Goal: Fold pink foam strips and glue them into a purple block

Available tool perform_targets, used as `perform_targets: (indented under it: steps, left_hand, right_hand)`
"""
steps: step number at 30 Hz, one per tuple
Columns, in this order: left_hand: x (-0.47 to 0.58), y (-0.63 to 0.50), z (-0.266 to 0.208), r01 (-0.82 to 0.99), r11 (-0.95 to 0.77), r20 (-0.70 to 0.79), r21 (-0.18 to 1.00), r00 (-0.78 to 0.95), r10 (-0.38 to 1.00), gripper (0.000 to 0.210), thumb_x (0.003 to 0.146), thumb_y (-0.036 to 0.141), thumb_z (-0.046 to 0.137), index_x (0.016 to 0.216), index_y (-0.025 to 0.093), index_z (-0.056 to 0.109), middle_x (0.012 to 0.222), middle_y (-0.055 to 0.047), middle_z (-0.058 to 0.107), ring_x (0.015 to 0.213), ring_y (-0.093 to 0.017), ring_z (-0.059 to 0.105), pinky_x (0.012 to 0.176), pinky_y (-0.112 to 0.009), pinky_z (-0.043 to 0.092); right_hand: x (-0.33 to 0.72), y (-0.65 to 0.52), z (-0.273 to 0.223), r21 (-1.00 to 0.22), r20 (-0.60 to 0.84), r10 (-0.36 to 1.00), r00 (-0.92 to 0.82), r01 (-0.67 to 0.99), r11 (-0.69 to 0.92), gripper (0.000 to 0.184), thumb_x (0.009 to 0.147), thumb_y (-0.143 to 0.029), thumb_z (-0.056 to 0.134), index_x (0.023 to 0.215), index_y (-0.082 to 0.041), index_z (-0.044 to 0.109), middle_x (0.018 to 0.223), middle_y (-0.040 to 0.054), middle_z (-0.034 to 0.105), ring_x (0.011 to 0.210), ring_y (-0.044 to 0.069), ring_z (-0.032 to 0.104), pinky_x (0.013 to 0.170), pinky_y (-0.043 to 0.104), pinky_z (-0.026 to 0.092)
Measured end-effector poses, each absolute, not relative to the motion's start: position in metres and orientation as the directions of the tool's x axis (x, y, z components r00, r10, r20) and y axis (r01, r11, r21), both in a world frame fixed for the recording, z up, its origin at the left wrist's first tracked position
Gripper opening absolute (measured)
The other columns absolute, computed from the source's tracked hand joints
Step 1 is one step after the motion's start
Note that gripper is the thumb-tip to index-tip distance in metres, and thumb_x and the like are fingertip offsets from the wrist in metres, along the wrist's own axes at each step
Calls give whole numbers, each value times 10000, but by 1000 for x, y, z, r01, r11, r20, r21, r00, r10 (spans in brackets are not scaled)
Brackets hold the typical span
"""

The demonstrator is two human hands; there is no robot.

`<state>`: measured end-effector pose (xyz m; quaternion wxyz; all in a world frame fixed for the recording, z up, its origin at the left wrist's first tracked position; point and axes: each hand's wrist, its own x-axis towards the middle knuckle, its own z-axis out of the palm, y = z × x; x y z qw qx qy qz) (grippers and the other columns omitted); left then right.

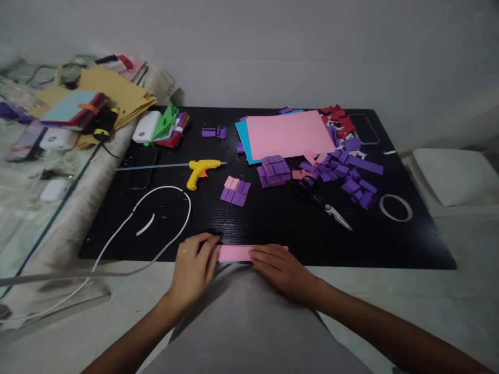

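Note:
A long, narrow strip of pink paper (235, 253) lies along the front edge of the black table. My left hand (194, 265) grips its left end, fingers bent over the paper. Towards the right end, my right hand (278, 270) holds the strip, fingers closed together across it and the thumb hidden. Beyond my hands lies a small mat of folded purple and pink paper pieces (236, 191). A thicker stack of purple folded pieces (275, 170) is to its right.
A yellow glue gun (200, 171) and black-handled scissors (331, 209) lie on the black table (273, 223). Pink sheets (288, 135) sit at the back, beside loose purple pieces (353, 179) and a tape ring (395, 208). A white cable (156, 189) loops at left.

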<state>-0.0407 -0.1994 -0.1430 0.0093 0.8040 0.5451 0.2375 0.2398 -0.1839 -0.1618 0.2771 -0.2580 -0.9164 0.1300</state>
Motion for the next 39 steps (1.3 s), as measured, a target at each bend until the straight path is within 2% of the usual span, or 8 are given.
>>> perform_targets:
  steps: [3, 5, 11, 17, 20, 25, 32, 39]
  left_hand:
    - [-32, -206, -150, 732, -627, 438, 267, 487, 755, 230, 1021, 182, 643, 1241, 203, 708, 1241, -101, 761, 1171, -262, 708, 1009, -420, 553]
    - [-28, -210, -156, 680, -675, 450, 286, 527, 721, 215, 1022, 195, 659, 1226, 210, 725, 1265, -87, 770, 1214, -253, 704, 1055, -421, 546]
    - [-32, -215, -167, 625, -700, 471, 345, 530, 705, 220, 1022, 145, 641, 1217, 184, 736, 1253, -113, 774, 1182, -257, 709, 996, -426, 573]
    - [-25, -210, -165, 601, -712, 550, 365, 477, 685, 126, 949, 113, 744, 1071, 147, 749, 1170, -112, 793, 1115, -242, 719, 981, -402, 565]
    - [-23, -208, -166, 591, -718, 559, 368, 476, 679, 157, 945, 103, 748, 1095, 150, 742, 1173, -97, 802, 1128, -240, 722, 976, -396, 565]
    - [-25, -209, -170, 575, -729, 554, 371, 492, 671, 193, 955, 85, 725, 1139, 143, 735, 1209, -100, 804, 1201, -258, 709, 992, -417, 556]
    - [-22, -209, -166, 584, -720, 560, 376, 475, 678, 185, 942, 72, 736, 1109, 150, 729, 1178, -88, 817, 1134, -242, 740, 960, -395, 568]
    - [-21, -207, -161, 608, -705, 538, 365, 480, 693, 123, 967, 106, 716, 1075, 165, 730, 1157, -64, 824, 1120, -237, 746, 970, -394, 569]
  right_hand:
    - [240, -187, -165, -391, 438, 553, -709, 404, 827, 290, 1082, -122, 510, 1294, -121, 709, 1282, 143, 776, 1276, 236, 673, 1031, 430, 609]
    - [239, -188, -165, -400, 456, 562, -690, 405, 822, 292, 1084, -127, 504, 1293, -122, 708, 1264, 141, 780, 1256, 237, 676, 1018, 428, 611]
    - [234, -191, -163, -426, 524, 573, -630, 389, 817, 239, 1066, -97, 525, 1198, -111, 724, 1201, 129, 797, 1174, 224, 711, 982, 397, 631]
    - [229, -193, -161, -449, 521, 607, -600, 413, 793, 191, 1046, -114, 579, 1158, -122, 734, 1181, 116, 806, 1180, 221, 722, 999, 393, 634]
    - [228, -192, -160, -439, 523, 607, -598, 422, 793, 181, 1038, -127, 603, 1161, -117, 735, 1166, 114, 811, 1189, 229, 714, 1005, 403, 638]
    - [227, -193, -159, -430, 525, 611, -592, 435, 791, 161, 1035, -131, 617, 1133, -96, 739, 1099, 111, 821, 1067, 240, 725, 939, 391, 660]
    - [227, -195, -160, -427, 491, 621, -611, 453, 783, 193, 1043, -136, 600, 1168, -132, 747, 1119, 106, 819, 1058, 225, 737, 944, 384, 662]
    - [227, -194, -161, -419, 468, 632, -617, 475, 774, 176, 1046, -161, 600, 1109, -112, 757, 1146, 117, 811, 1077, 236, 715, 962, 397, 641]
